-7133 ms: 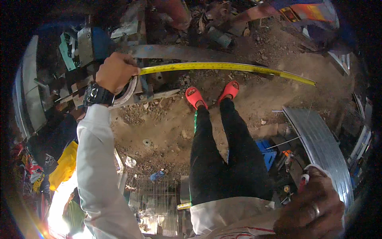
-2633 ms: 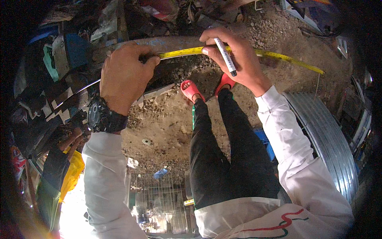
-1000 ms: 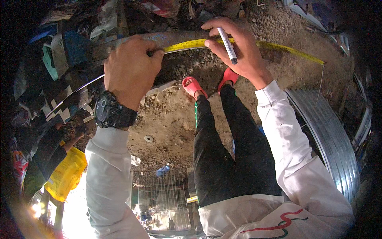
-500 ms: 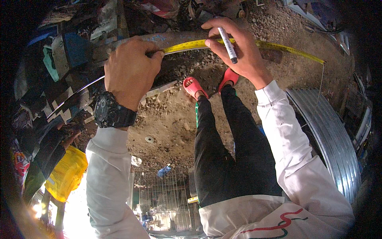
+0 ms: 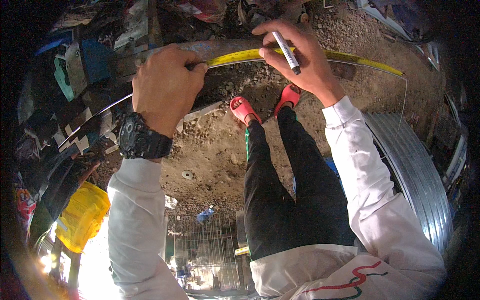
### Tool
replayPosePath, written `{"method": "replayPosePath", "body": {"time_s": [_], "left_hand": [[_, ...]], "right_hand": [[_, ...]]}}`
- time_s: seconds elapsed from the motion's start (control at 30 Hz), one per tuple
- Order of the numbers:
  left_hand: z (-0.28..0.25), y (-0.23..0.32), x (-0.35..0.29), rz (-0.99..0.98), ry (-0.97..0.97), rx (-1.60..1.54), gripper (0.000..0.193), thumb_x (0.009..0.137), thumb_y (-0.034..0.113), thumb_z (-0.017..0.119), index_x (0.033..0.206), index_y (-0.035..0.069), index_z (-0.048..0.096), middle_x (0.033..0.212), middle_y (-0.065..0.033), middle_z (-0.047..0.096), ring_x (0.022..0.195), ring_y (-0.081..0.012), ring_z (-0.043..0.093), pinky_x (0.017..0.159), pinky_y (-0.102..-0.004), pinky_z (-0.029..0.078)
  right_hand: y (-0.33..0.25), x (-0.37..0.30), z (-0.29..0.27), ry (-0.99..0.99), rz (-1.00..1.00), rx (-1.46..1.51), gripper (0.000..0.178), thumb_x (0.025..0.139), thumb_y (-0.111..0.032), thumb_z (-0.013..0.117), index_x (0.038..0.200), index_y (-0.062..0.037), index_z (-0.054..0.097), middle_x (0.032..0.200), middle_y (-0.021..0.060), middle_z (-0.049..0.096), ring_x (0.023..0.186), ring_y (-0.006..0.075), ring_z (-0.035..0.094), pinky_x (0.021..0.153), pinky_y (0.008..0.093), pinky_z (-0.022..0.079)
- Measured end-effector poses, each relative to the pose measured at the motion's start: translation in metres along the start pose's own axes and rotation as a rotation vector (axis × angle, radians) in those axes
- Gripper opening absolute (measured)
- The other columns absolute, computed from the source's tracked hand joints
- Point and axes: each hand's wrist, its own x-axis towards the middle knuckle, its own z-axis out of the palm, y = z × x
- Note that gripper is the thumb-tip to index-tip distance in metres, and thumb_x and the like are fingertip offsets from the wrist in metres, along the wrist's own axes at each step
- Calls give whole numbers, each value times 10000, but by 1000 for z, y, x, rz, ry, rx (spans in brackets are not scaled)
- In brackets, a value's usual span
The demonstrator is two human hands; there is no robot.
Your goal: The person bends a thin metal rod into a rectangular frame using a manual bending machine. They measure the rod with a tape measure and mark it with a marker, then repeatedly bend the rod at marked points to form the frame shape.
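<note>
My left hand [image 5: 165, 85], with a black watch at the wrist, is closed, pinching a yellow tape measure [image 5: 235, 57] between thumb and finger. A thin metal rod [image 5: 120, 101] passes under that hand and runs along the tape. At the far right the rod bends toward me, near the tape's end. My right hand [image 5: 312, 65] holds a white marker [image 5: 286, 51] with a dark tip, slanting across the tape. Its thumb touches the tape, and the index finger sticks out to the left. The tape case cannot be made out.
Behind the tape lies a wide, rusty metal beam [image 5: 215, 47] amid scrap. Corrugated metal sheeting [image 5: 410, 175] is on the right. A wire rack [image 5: 202, 245] stands low in view, and a yellow container [image 5: 82, 217] at left. My feet, in red slippers [image 5: 241, 109], rest on dirt.
The right end of the tape and rod has shifted slightly left and up. The marker has moved a little down and right with my right hand. My left hand keeps its grip.
</note>
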Motion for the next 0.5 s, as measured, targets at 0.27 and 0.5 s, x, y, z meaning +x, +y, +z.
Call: {"method": "replayPosePath", "body": {"time_s": [0.27,0.5], "left_hand": [[-1,1,-1,-26,4,-9,225,814,307,677,932,141,771,931,-146,706,859,-377,677,788,-461,550],[-2,-1,0,-36,-21,-20,226,819,315,676,929,141,770,965,-136,699,897,-368,670,803,-462,541]], "right_hand": [[-3,1,-2,-2,-29,-45,340,869,-77,710,1193,-89,609,894,61,664,782,137,661,680,274,532],[-10,-2,2,170,82,116,313,921,-131,661,1226,-87,602,936,29,676,841,114,642,738,261,519]]}}
